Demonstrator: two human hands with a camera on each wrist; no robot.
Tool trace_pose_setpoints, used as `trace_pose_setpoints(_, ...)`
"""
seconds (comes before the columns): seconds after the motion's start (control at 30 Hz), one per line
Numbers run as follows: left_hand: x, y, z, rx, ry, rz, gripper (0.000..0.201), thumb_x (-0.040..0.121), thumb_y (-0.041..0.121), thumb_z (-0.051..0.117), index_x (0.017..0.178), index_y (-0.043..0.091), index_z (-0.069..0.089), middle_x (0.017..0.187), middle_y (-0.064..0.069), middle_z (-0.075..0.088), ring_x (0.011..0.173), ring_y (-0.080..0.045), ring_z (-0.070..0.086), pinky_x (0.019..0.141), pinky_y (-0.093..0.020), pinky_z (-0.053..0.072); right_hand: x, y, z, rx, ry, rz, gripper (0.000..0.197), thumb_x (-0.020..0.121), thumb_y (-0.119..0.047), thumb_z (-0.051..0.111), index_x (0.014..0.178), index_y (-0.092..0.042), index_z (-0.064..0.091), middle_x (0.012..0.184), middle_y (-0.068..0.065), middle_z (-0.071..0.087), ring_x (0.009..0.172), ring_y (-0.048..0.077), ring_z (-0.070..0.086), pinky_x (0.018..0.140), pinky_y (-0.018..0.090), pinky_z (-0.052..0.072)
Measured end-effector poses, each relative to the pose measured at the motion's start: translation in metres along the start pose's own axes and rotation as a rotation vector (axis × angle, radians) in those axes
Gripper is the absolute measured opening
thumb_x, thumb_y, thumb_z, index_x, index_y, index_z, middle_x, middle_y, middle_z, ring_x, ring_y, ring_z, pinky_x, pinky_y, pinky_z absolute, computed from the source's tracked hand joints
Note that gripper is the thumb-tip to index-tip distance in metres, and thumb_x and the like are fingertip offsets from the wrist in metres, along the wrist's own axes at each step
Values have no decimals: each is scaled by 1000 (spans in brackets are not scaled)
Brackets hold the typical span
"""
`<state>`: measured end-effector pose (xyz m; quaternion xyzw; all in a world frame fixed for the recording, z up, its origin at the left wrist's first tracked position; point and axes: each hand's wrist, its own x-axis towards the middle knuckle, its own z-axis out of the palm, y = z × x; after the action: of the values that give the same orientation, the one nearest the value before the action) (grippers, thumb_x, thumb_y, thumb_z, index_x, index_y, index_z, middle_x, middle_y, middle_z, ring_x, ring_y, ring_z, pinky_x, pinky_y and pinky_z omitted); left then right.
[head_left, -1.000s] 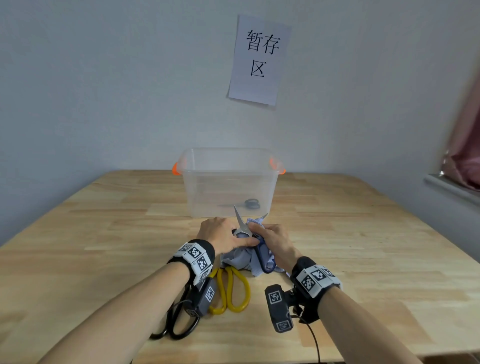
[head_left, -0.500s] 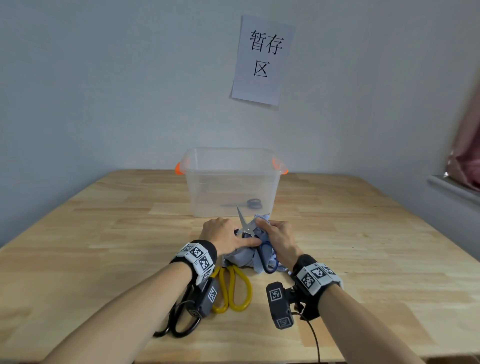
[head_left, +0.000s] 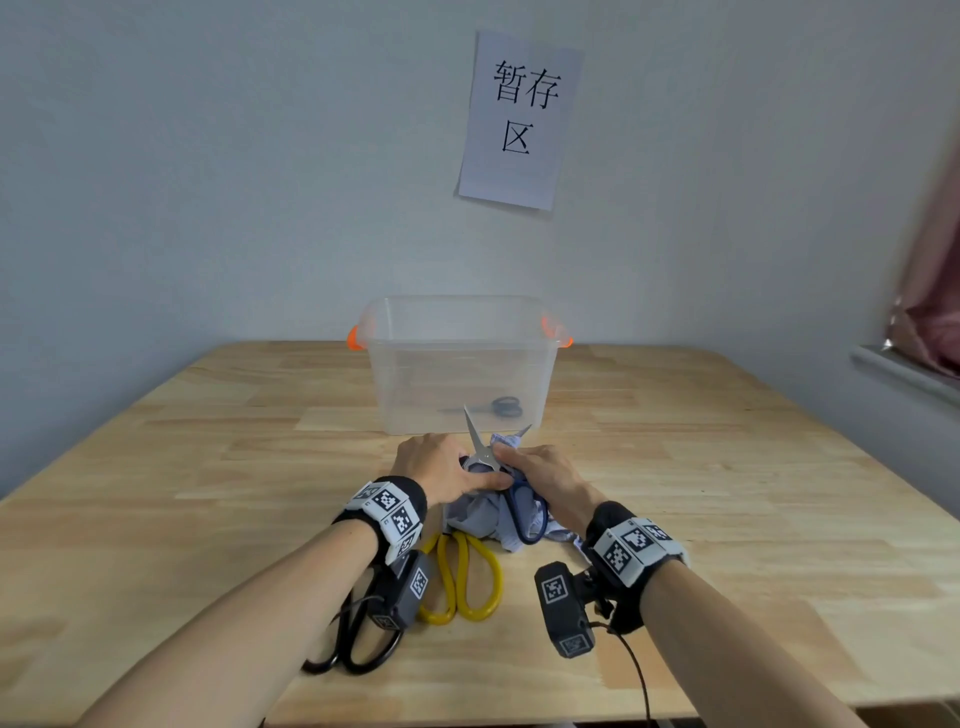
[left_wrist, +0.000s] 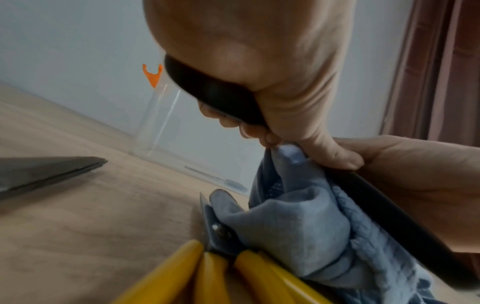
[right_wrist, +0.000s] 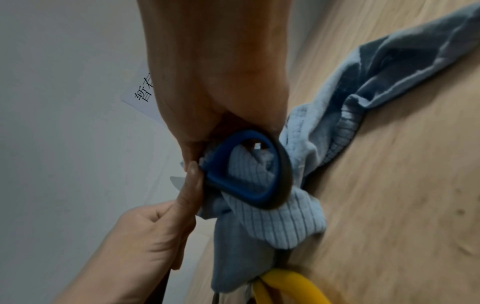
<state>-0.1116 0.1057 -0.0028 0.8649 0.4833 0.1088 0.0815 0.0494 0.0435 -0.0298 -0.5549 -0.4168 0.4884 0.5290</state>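
Blue-handled scissors (head_left: 485, 457) stand blades-up and spread apart, held between both hands in front of the bin. My left hand (head_left: 457, 470) curls round one dark handle loop (left_wrist: 207, 88), and its thumb pinches the light blue cloth (left_wrist: 291, 222). My right hand (head_left: 524, 462) grips the cloth (head_left: 478, 519) bunched against the scissors. The other blue handle loop (right_wrist: 249, 168) sticks out below its palm with cloth (right_wrist: 272, 222) pushed through it. The right fingertips are hidden.
A clear plastic bin (head_left: 457, 322) with orange latches stands behind the hands, small scissors (head_left: 501, 407) inside. Yellow-handled scissors (head_left: 462, 582) and black-handled scissors (head_left: 358, 644) lie on the wooden table (head_left: 727, 493) under my left wrist. A paper sign (head_left: 519, 119) hangs on the wall.
Both hands keep the same hold on the scissors and cloth and have barely shifted. The blades stay spread.
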Motion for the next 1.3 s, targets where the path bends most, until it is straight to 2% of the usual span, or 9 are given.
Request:
trace_pose_setpoints(0.13,-2,4,2,4,16,17,73,60,94,52,55,21,44,58,5,53,56,-15,49,49,-30,29,0,4,1,34,42,-67,35,96,-23,64,91,11,73,82,21,73,72,26,70,65,32,57)
trace_pose_setpoints(0.23,-1,7,4,27,38,20,75,60,96,48,58,20,51,61,5,58,59,-15,53,51,-29,32,2,4,3,64,132,-116,32,95,-18,65,90,13,72,83,24,73,74,30,70,67,35,60)
trace_pose_setpoints(0.4,-1,8,4,22,38,26,74,62,94,49,57,21,51,60,5,55,63,-19,56,55,-29,35,8,3,-2,112,207,-135,35,93,-17,67,91,18,68,94,36,69,80,38,68,78,54,57)
trace_pose_setpoints(0.53,-4,8,4,20,24,23,73,63,93,50,54,21,45,58,5,51,60,-19,53,52,-29,31,7,4,1,88,234,-147,38,92,-19,68,89,19,67,93,37,68,80,38,67,79,60,54)
trace_pose_setpoints(0.8,-4,4,8,2,-9,14,74,62,93,51,52,21,39,55,4,49,55,-19,50,49,-29,29,7,4,-4,70,277,-154,34,93,-20,67,84,12,71,84,26,73,75,35,69,75,50,57)
trace_pose_setpoints(0.93,0,5,4,-29,-33,-22,73,60,94,51,51,22,40,56,5,52,55,-17,52,50,-29,32,2,2,0,95,219,-67,29,95,-19,65,85,8,72,81,22,73,69,28,70,62,35,58)
trace_pose_setpoints(1.07,0,3,4,-9,-24,-7,74,59,95,51,53,21,42,57,4,53,57,-17,53,51,-29,32,3,7,5,-10,205,-49,42,93,-25,68,90,17,69,89,35,68,73,32,63,74,46,55)
trace_pose_setpoints(1.17,-1,6,5,22,-12,3,74,61,95,48,53,21,44,60,4,54,59,-17,54,51,-29,32,3,7,3,-23,217,-103,41,91,-29,70,83,12,71,88,41,64,70,29,60,68,44,52)
trace_pose_setpoints(1.3,-2,7,7,41,10,3,74,63,94,47,56,21,49,62,3,56,64,-20,57,53,-29,33,15,16,-2,-23,265,-153,72,68,-52,76,83,17,64,91,50,54,72,29,54,65,50,49)
